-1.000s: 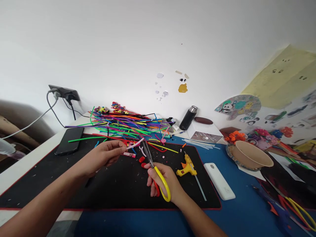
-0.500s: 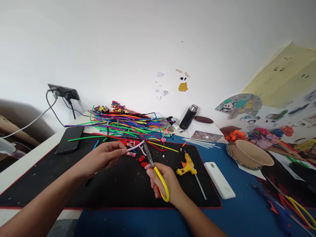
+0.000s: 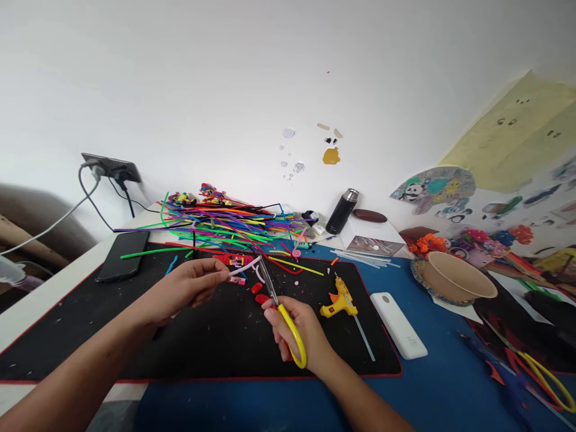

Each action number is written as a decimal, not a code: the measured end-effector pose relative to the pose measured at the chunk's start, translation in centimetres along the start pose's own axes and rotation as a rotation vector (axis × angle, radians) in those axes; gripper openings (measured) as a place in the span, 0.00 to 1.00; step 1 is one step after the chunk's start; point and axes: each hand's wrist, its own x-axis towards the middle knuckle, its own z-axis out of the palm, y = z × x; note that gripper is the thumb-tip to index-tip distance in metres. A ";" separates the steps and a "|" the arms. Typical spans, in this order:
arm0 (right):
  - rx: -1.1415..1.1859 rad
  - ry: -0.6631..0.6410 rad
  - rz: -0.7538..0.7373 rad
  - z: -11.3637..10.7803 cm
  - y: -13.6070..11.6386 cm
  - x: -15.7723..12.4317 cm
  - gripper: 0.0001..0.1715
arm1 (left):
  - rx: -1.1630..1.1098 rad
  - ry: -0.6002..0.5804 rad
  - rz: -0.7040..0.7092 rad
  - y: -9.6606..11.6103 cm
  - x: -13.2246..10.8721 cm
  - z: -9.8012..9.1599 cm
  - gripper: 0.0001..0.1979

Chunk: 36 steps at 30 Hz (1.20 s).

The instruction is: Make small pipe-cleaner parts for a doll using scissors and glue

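Note:
My left hand (image 3: 200,282) pinches a pale pipe cleaner (image 3: 243,267) between thumb and fingertips, its free end pointing right. In my right hand (image 3: 292,330) is a pair of scissors (image 3: 293,336) with yellow handles, fingers closed around the loops. The blades point up and away, and their tips meet the free end of the pale pipe cleaner; whether they have cut it I cannot tell. Just beyond my hands, small red pieces (image 3: 256,288) and a red patterned packet (image 3: 234,260) lie on the black mat (image 3: 216,348).
A heap of coloured pipe cleaners (image 3: 225,222) lies along the wall. A yellow glue gun (image 3: 339,300) and a white power bank (image 3: 398,326) are to the right. Farther off stand a black flask (image 3: 342,212) and a beige bowl (image 3: 461,277). A phone (image 3: 122,257) lies left.
The whole view has shifted slightly, so things sit a little farther left. Both hands keep nearly the same pose, with the scissor tips still at the pale pipe cleaner's end.

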 end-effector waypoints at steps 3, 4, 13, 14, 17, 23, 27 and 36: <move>-0.019 0.003 -0.009 -0.1 0.3 0.0 0.39 | 0.007 0.009 -0.006 0.4 -0.1 0.2 0.25; -0.023 0.002 -0.013 -0.1 0.4 0.0 0.38 | 0.009 0.011 -0.007 0.5 -0.1 0.3 0.25; -0.013 0.002 -0.026 -0.1 0.0 0.2 0.39 | 0.031 0.010 0.015 -0.2 0.3 0.0 0.25; -0.013 0.004 -0.023 -0.1 0.0 0.2 0.40 | 0.055 0.010 0.025 -0.2 0.3 -0.1 0.25; -0.028 0.012 -0.014 -0.4 -0.1 0.5 0.38 | 0.194 0.016 0.079 0.5 0.3 -0.3 0.25; -0.100 0.022 0.034 -0.7 0.2 1.7 0.32 | 0.509 0.081 0.260 3.3 0.5 -0.6 0.21; -0.155 0.002 0.065 -0.5 0.0 2.3 0.28 | 0.735 0.126 0.390 5.8 1.8 -0.1 0.20; -0.421 -0.135 -0.096 -0.8 -0.9 2.2 0.16 | 1.129 -0.153 0.529 8.5 11.0 -1.4 0.14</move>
